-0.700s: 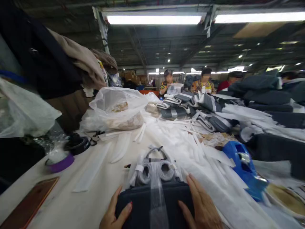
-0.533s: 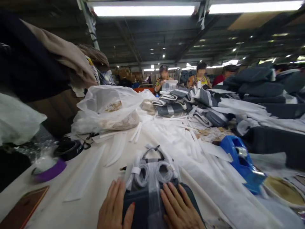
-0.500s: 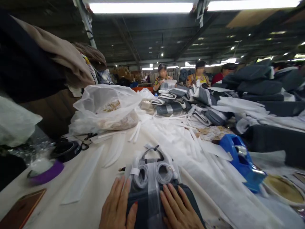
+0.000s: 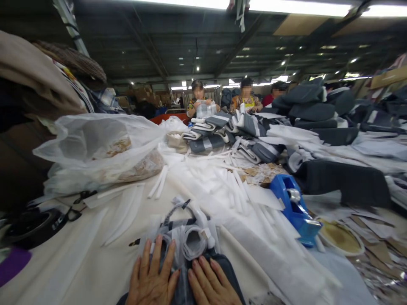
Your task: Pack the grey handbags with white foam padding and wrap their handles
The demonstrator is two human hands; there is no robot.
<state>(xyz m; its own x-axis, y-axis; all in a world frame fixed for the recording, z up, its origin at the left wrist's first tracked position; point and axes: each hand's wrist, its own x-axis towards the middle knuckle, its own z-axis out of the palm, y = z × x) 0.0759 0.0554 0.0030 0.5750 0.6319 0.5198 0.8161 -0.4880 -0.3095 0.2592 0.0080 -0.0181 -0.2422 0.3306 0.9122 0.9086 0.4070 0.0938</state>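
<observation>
Bright strip lights (image 4: pixel 299 6) (white ones) hang beneath a dark, beamed ceiling (image 4: pixel 173 38).

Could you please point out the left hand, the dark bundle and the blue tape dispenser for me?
Left hand (image 4: pixel 153 273): head view, back of the hand.
Dark bundle (image 4: pixel 228 269): head view, uncovered part near its right edge.
Blue tape dispenser (image 4: pixel 291 212): head view, side of its body.

no whole word can be read for sure. a few pale letters (image 4: pixel 59 223) stand on the side of the black round thing (image 4: pixel 33 232) at the left of the table (image 4: pixel 110 275), toward its right end; they are small and blurred, and which letters they are cannot be told.
</observation>
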